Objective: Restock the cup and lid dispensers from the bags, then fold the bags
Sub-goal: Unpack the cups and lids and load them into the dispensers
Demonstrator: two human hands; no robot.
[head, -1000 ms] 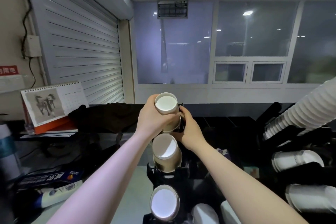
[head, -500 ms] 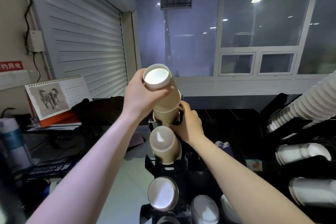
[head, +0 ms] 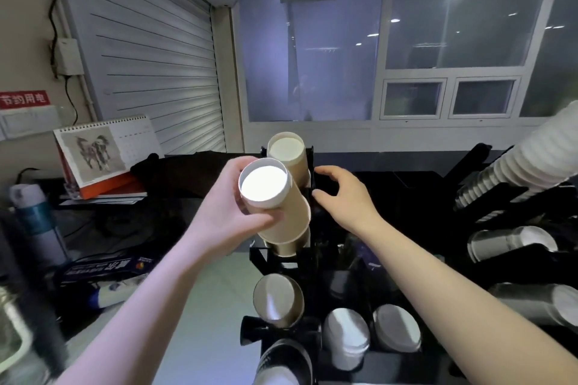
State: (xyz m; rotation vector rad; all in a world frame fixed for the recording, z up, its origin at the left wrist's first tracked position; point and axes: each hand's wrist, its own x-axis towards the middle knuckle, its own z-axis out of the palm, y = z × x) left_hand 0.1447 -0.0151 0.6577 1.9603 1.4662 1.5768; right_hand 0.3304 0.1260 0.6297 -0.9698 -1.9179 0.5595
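Left hand: left hand [head: 233,212] grips a stack of tan paper cups with white base up [head: 275,200], fingers wrapped round the side, thumb under; stack tilted, base toward cam, mouth end angled down-right onto the rack.
Right hand: right hand [head: 345,197] just right of the stack, fingers curled round the edge of the black wire cup dispenser rack [head: 314,184], steadying its right side.
Stack position: mouth end meets a tan cup [head: 286,247] already seated in the rack's middle slot; whether it is nested in, can't tell.
Far slot: second tan cup stack [head: 287,155] sits behind & above the held one, touching or nearly so, near the rack's top edge.
Near slots: metallic-looking cup base [head: 276,298] below; white cup bases [head: 345,331] near right.
Right side: long white ribbed cup column [head: 531,159] leans in from the right edge, well apart from both hands; more sideways white cups [head: 513,241] under it.
Left side: desk calendar with horse picture [head: 103,153], blue-white bottle [head: 36,222], dark cloth [head: 187,172] on the counter.
Open room: pale counter strip [head: 212,306] between the forearms.
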